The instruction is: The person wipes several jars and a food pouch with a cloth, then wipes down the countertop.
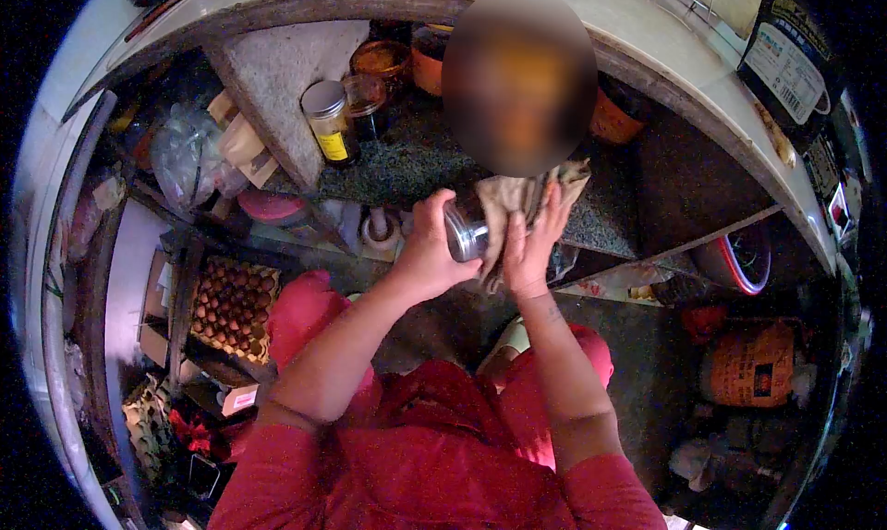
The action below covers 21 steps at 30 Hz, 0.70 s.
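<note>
1. Watching from afar through the head camera, I am seeing the left hand (427, 258) gripping a clear jar (468, 237), which is tilting over the near edge of the shelf (402, 171), in the middle of the scene.

2. The right hand (534, 253) is pressing a tan cloth (496, 218) against the right end of the jar. Its fingers are lying mostly straight; whether they are also pinching the cloth, I cannot tell.

3. I am worrying most about a slip: the jar is looking smooth, and a loosening left hand or a hard push from the right could be sending it down to the floor (416, 325).

4. The cloth is hanging loosely, so I am judging that a fold could be catching between fingers and jar, twisting it out of the grip.

5. Farther left, a silver-lidded jar (325, 131) and a darker jar (368, 114) are standing close together on the shelf; a wide swing of the left hand could be toppling both.

6. On the near left, a tray of eggs (235, 306) is sitting just beside the left knee (312, 319); a sudden shift of that leg could be cracking some.
</note>
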{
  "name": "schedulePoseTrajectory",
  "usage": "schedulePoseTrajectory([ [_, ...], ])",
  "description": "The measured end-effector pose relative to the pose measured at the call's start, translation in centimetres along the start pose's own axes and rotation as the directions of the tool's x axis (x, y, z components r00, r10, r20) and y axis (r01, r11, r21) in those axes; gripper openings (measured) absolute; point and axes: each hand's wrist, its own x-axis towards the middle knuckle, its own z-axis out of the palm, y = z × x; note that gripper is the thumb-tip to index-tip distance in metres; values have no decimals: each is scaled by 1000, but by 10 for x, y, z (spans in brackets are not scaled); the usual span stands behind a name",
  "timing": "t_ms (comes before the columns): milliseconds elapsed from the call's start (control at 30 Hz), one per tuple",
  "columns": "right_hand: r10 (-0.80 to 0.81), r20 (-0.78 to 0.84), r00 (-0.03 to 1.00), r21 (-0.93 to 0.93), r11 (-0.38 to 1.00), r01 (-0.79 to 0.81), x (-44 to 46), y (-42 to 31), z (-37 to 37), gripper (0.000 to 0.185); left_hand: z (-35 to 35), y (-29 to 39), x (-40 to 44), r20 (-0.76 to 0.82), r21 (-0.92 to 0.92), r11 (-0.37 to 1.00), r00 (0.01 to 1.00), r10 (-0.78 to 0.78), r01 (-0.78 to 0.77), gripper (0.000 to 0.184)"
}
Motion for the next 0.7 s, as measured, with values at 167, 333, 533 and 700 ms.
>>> schedulePoseTrajectory([
  [167, -258, 255, 932, 187, 959, 214, -14, -35, -3, 69, -9, -32, 8, 70, 142, 990, 997, -17, 7, 104],
  [333, -316, 320, 893, 34, 946, 322, 7, -32, -11, 69, -27, -9, 8, 149, -145, 952, 957, -247, 269, 103],
  [533, -101, 73, 992, -62, 992, 106, 21, 2, -6, 60, -28, -13, 9, 205, -302, 891, 936, -288, 340, 100],
  [700, 308, 64, 949, 478, 826, -300, 38, 0, -13, 55, -28, -9, 8, 243, -350, 863, 925, -292, 364, 101],
])
